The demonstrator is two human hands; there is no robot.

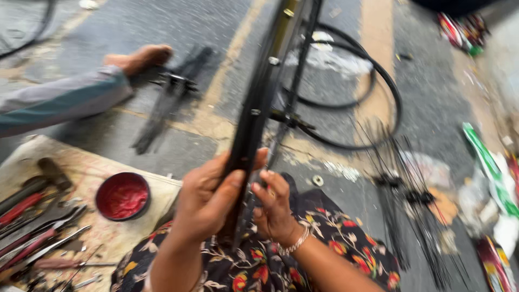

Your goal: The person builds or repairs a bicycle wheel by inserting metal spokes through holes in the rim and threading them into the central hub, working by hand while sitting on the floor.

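The left hand, low in the middle of the frame, is wrapped around a black bicycle wheel rim seen edge-on, thumb laid up along its near face. Just to its right the right hand, a silver bracelet at its wrist, is closed in a pinch against the same rim where the thin spokes come down; what the fingertips pinch is too blurred to tell. The rim rises steeply from the lap to the top centre of the frame, cutting across the view of the ground behind it. Both forearms come up from the bottom edge over a dark floral-print garment.

To the left of the hands lies a pale board carrying a round red tub of red paste and, at the lower left, a heap of pliers and other hand tools. In the upper left another person's sleeve and bare foot rest beside a black bundle of spokes. Behind the rim, upper centre-right, black tyres lie looped on the ground, and more loose spokes fan out at the right. Coloured wrappers sit along the right edge. The surface is grey, worn pavement with faded yellow stripes.
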